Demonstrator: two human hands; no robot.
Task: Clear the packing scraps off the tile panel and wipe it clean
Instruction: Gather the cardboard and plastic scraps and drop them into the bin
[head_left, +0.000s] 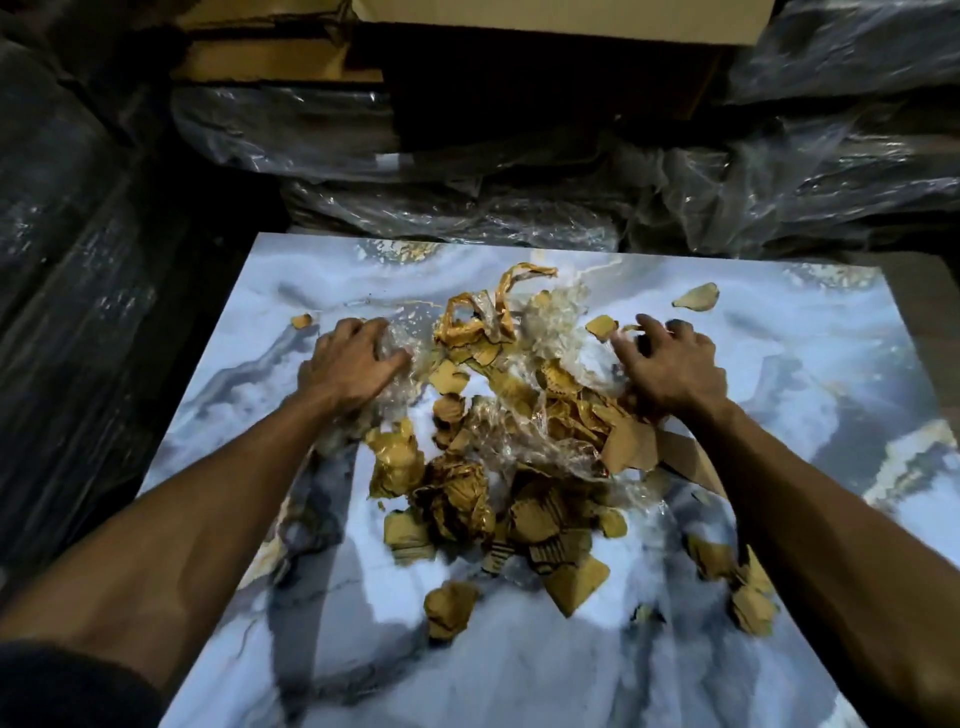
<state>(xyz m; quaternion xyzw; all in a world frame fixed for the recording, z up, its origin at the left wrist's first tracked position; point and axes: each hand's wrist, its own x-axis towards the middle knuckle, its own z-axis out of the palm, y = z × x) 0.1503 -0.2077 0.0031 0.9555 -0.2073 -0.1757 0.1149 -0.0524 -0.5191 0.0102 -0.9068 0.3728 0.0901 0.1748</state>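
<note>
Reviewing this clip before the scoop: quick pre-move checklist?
1. Left hand on the clear plastic wrap: ok, fingers curled into it.
2. Right hand has a grip: not ok, fingers spread over the scrap pile.
3. Scraps gathered: not ok, stray piece lies apart, far right.
4. Tile panel edges free: cannot tell, near edge out of frame.
5. Wiping cloth ready: cannot tell, none visible.

Both bare forearms reach forward and converge slightly toward the middle. The left hand (349, 364) lies palm down with its fingers curled, gripping crinkled clear plastic wrap (400, 345). The right hand (670, 364) hovers palm down, its fingers spread and bent like a claw, holding nothing visible.
</note>
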